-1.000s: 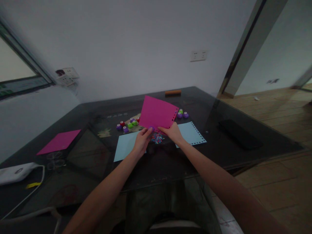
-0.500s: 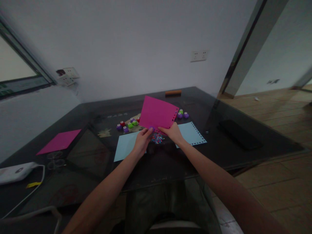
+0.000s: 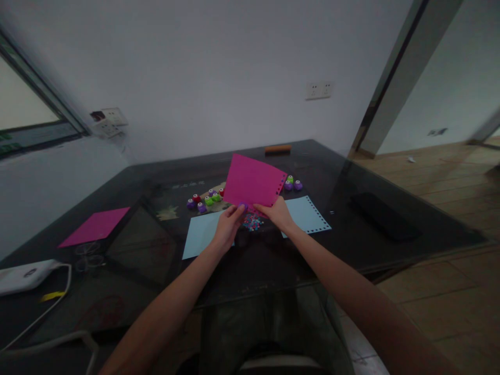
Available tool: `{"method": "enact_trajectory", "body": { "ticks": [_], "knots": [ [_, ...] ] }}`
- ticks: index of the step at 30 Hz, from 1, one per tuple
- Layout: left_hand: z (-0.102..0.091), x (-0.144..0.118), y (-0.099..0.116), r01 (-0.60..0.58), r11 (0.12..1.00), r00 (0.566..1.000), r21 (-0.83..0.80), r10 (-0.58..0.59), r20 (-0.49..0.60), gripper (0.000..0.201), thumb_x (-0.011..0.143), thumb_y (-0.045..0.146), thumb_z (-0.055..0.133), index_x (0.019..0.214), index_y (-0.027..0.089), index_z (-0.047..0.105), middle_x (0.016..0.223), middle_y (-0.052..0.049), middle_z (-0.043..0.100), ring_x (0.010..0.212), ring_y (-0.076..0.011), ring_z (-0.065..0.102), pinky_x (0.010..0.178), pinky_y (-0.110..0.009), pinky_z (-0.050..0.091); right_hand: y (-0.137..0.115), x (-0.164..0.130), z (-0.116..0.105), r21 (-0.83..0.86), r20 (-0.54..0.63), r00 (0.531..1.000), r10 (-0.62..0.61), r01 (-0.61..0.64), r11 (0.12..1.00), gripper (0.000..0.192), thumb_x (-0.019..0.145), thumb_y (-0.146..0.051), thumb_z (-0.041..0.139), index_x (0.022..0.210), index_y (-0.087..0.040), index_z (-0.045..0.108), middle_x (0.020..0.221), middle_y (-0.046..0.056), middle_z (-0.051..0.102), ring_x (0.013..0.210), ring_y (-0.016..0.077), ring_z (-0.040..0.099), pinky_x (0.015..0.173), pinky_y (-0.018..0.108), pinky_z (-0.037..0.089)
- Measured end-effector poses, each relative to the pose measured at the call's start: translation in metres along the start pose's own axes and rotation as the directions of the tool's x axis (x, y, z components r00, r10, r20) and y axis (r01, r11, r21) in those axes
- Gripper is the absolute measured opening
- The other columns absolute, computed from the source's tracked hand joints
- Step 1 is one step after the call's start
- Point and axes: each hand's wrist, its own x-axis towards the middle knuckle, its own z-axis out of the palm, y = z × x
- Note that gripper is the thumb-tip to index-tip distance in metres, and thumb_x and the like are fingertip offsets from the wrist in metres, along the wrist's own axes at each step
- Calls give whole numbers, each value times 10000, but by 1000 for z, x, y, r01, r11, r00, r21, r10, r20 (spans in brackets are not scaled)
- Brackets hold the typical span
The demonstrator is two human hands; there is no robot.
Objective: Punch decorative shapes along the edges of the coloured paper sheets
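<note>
My left hand [image 3: 229,225] is closed on a small purple craft punch [image 3: 242,206], its thumb on top, at the near edge of a magenta sheet of paper [image 3: 253,179]. My right hand [image 3: 278,213] pinches the same sheet near its lower right corner. The sheet is tilted up off the table, with a row of punched holes down its right edge. Beneath the hands lies a pile of tiny coloured paper bits [image 3: 253,223]. A pale blue sheet [image 3: 201,234] lies partly under my left hand. Another pale blue sheet [image 3: 302,214], holes along two edges, is by my right wrist.
Several purple, green and red punches [image 3: 209,200] stand behind on the left, and more punches [image 3: 292,184] on the right. A magenta sheet [image 3: 96,226], a white power strip [image 3: 27,276], a dark flat object [image 3: 385,216] and an orange-brown roll [image 3: 278,149] lie on the dark table [image 3: 250,276].
</note>
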Motion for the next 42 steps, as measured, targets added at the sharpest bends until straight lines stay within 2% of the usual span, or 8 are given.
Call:
{"method": "enact_trajectory", "body": {
  "ticks": [13,21,29,42],
  "knots": [
    [-2,1,0,-3,1000,1000,17,2,16,262,592,298,794,759,145,663,768,-12,642,700,-122,580,680,-252,458,-3,-1,-1,-8,2,1000,-8,8,1000,243,639,-293,711,836,-154,678,879,77,714,886,240,650,844,430,512],
    [-3,1,0,-15,999,1000,38,14,26,269,603,304,784,790,151,666,800,-25,650,720,-128,581,653,-235,460,2,0,0,-16,1,1000,-13,14,1000,333,638,-297,715,928,-141,666,911,87,713,838,230,658,822,421,514],
    [-3,2,2,-24,998,999,58,22,35,291,587,327,794,772,142,666,779,-25,652,697,-130,581,630,-240,452,5,1,-1,-13,7,999,-49,49,999,336,643,-310,715,932,-146,662,913,78,715,845,222,657,826,403,512],
    [-2,0,4,-55,995,998,81,52,36,264,611,331,777,784,154,686,803,-40,658,715,-143,576,630,-244,446,-4,-1,-1,1,-3,1000,-13,13,1000,325,627,-284,719,920,-155,662,888,80,712,863,250,653,828,432,513]
  ]
}}
